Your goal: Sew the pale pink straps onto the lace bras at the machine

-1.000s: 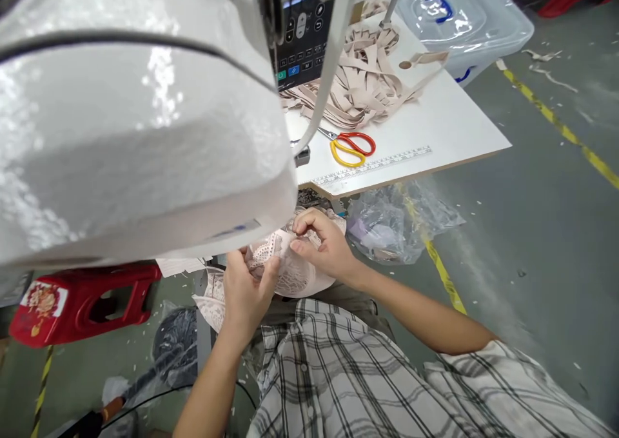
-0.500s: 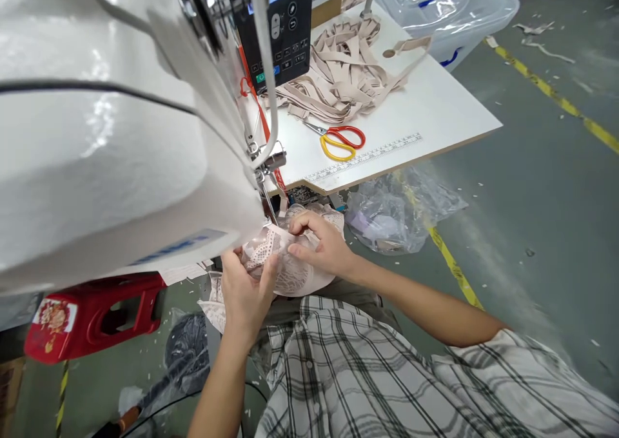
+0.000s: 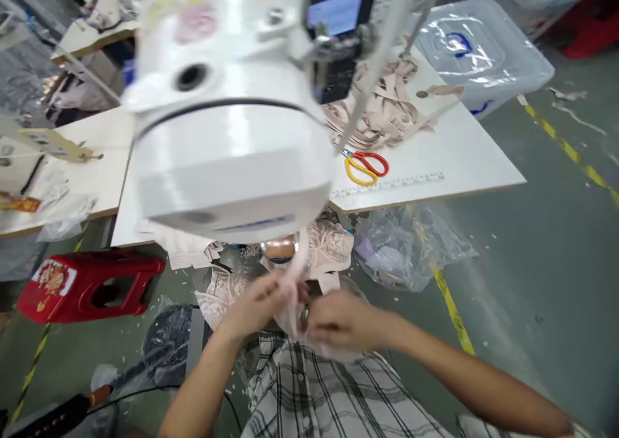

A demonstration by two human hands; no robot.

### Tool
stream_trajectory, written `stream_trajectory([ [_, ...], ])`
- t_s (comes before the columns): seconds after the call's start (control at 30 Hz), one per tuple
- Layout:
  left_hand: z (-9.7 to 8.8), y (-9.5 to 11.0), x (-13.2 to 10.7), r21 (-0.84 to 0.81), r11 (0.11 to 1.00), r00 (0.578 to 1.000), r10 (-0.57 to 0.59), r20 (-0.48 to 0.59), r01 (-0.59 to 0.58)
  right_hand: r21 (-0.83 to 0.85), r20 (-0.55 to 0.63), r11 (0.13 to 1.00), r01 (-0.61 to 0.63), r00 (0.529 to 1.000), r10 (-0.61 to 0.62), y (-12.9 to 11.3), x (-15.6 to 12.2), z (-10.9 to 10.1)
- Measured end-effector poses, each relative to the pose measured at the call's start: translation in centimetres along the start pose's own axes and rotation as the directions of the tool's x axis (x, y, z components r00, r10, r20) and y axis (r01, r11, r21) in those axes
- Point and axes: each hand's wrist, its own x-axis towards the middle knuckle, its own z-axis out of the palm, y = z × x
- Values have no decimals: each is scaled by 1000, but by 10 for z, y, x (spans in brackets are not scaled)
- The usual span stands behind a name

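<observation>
A pale pink lace bra (image 3: pixel 331 246) hangs below the sewing machine (image 3: pixel 236 167), and its light fabric runs down between my hands. My left hand (image 3: pixel 258 304) is closed on a strip of this fabric, fingers pinched. Close beside it, my right hand (image 3: pixel 343 322) is curled shut at the bra's near part, with pale cloth showing under the fist. A small shiny metal bit (image 3: pixel 304 314) shows by the right fingers, too blurred to name. The machine head hides the needle area.
Red-and-yellow scissors (image 3: pixel 362 167) and a printed ruler strip (image 3: pixel 391 185) are on the white table (image 3: pixel 464 160), near heaped beige straps (image 3: pixel 382 112). More lace pieces (image 3: pixel 222 293) hang at left. A red stool (image 3: pixel 91 286), plastic bag (image 3: pixel 396 251) and clear bin (image 3: pixel 483 44) stand around.
My hands have drawn the bra away from the needle area, down towards my lap. The view has shifted, showing more of the machine's front and the left side.
</observation>
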Motion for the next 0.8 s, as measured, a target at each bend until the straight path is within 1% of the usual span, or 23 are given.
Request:
stream_trajectory([
  [0.03,1,2,-6,-63,998,994,-25,106,31,22,131,1000,-2,991,-1,-5,-4,9],
  [0.07,0,3,-11,-148,987,989,-35,141,56,16,193,999,-31,981,27,-6,-8,16],
  [0.1,-4,4,-15,-246,967,994,-35,104,60,-4,192,996,-93,977,92,-5,-13,20],
  [0.13,-13,5,-18,-335,941,999,-34,16,38,-38,135,984,-174,975,177,-1,-17,22],
  [0.17,-26,4,-20,-417,908,993,-25,-119,-27,-72,47,962,-265,962,269,4,-22,20],
  [0.2,-43,3,-22,-469,877,967,-20,-254,-105,-95,-35,933,-348,938,346,10,-26,15],
  [0.23,-63,1,-24,-500,849,935,-20,-355,-172,-115,-93,907,-405,914,396,15,-31,9],
  [0.27,-84,-2,-28,-566,774,878,-28,-478,-284,-136,-112,889,-438,898,426,19,-35,2],
  [0.3,-106,-6,-32,-631,678,828,-57,-558,-378,-162,-94,878,-450,893,441,21,-39,-6],
  [0.33,-126,-11,-36,-677,571,785,-87,-613,-465,-188,-60,873,-449,893,446,23,-43,-14],
  [0.4,-163,-23,-47,-724,389,737,-148,-659,-570,-218,-7,867,-449,889,459,24,-51,-26],
  [0.43,-179,-30,-52,-726,333,719,-168,-674,-602,-211,-2,861,-462,881,472,25,-55,-31],
  [0.47,-192,-37,-58,-724,302,706,-189,-683,-620,-182,-7,855,-486,870,493,26,-58,-34],
  [0.5,-204,-45,-63,-727,291,698,-214,-683,-622,-132,-19,846,-517,854,520,27,-62,-36],
  [0.53,-214,-53,-67,-738,294,700,-242,-672,-607,-72,-36,828,-556,831,555,30,-65,-37],
  [0.6,-229,-67,-74,-759,312,698,-300,-650,-572,51,-113,769,-638,761,639,36,-70,-34],
  [0.63,-234,-74,-76,-764,322,695,-320,-644,-559,112,-193,739,-664,715,672,40,-71,-31],
  [0.67,-235,-80,-78,-766,334,693,-329,-641,-550,178,-304,720,-671,658,689,43,-72,-26],
  [0.7,-234,-85,-78,-764,353,696,-323,-642,-541,243,-444,717,-653,582,681,45,-72,-20],
  [0.73,-230,-88,-77,-762,379,704,-310,-639,-524,294,-600,737,-609,483,638,46,-71,-13],
  [0.77,-222,-90,-74,-766,405,720,-297,-627,-499,314,-741,772,-552,366,563,46,-68,-6],
  [0.8,-210,-91,-69,-770,439,742,-282,-608,-463,303,-838,807,-507,262,479,45,-63,1],
])
